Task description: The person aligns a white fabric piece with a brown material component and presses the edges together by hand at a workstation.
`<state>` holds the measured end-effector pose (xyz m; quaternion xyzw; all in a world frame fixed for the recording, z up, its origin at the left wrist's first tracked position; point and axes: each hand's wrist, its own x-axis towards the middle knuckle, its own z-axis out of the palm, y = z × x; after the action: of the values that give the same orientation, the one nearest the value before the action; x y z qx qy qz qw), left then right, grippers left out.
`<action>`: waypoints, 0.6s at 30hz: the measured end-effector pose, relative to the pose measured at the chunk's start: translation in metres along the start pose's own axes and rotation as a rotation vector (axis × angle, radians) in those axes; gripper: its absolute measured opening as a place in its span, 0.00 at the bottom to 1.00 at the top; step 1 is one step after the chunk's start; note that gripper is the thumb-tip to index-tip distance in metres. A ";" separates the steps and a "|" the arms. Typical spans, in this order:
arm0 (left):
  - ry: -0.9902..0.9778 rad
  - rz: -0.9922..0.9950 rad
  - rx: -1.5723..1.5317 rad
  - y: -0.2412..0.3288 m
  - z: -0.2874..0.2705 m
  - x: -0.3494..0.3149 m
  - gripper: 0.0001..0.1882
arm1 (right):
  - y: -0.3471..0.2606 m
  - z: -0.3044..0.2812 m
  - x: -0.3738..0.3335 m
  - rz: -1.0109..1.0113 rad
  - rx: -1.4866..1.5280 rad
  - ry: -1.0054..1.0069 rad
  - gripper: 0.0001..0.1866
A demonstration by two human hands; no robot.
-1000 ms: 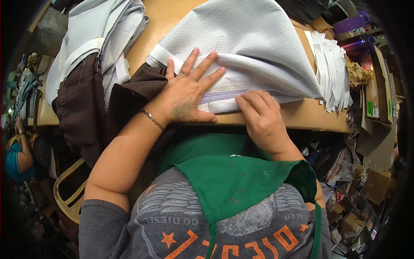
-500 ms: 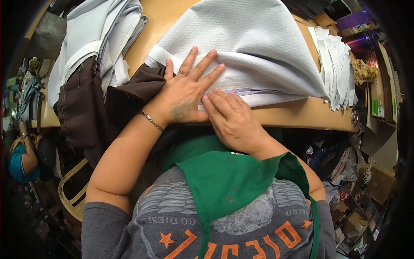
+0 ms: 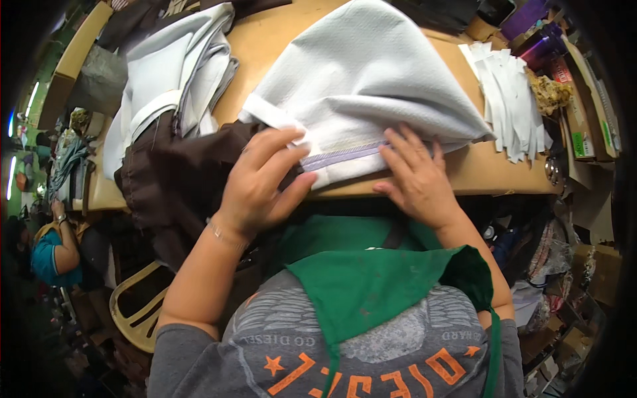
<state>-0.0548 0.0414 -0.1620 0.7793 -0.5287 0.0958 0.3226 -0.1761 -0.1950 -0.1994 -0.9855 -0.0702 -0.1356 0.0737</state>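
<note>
A pale grey-white textured fabric piece (image 3: 371, 60) lies on the table with its near edge folded back, showing a purple-edged seam (image 3: 345, 156) and a white band along it. At its left end, a white strip (image 3: 269, 114) sticks out. My left hand (image 3: 255, 179) is at that corner, fingers curved and apart, thumb beside the seam's end; whether it pinches cloth is not clear. My right hand (image 3: 419, 174) rests on the folded edge with its fingers spread, slightly blurred. Dark brown cloth (image 3: 189, 169) runs under and beside my left hand and hangs over the table edge.
Folded grey-white pieces (image 3: 159, 60) are stacked at left on the tan table (image 3: 265, 56). White strips (image 3: 507, 106) lie in a bundle at right, near scissors handles (image 3: 552, 170). A beige plastic chair (image 3: 136, 312) stands lower left; another person (image 3: 56, 252) sits beyond it.
My hands have moved apart: the left drew back to the fabric's left corner, the right slid rightward along the folded edge. More of the purple seam shows. The view has shifted slightly.
</note>
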 end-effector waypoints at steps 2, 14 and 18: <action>-0.079 -0.190 -0.132 0.038 -0.029 -0.012 0.03 | -0.010 0.001 -0.005 -0.002 0.125 0.184 0.21; -0.271 -0.483 0.403 0.038 -0.016 -0.045 0.12 | -0.063 0.012 0.018 -0.162 0.686 -0.125 0.11; -0.334 -0.286 0.136 0.043 -0.021 -0.037 0.08 | -0.076 0.016 0.032 0.194 1.052 -0.368 0.21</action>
<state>-0.1041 0.0723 -0.1462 0.8712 -0.4514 -0.0459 0.1877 -0.1537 -0.1139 -0.1959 -0.8254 -0.0493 0.0990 0.5536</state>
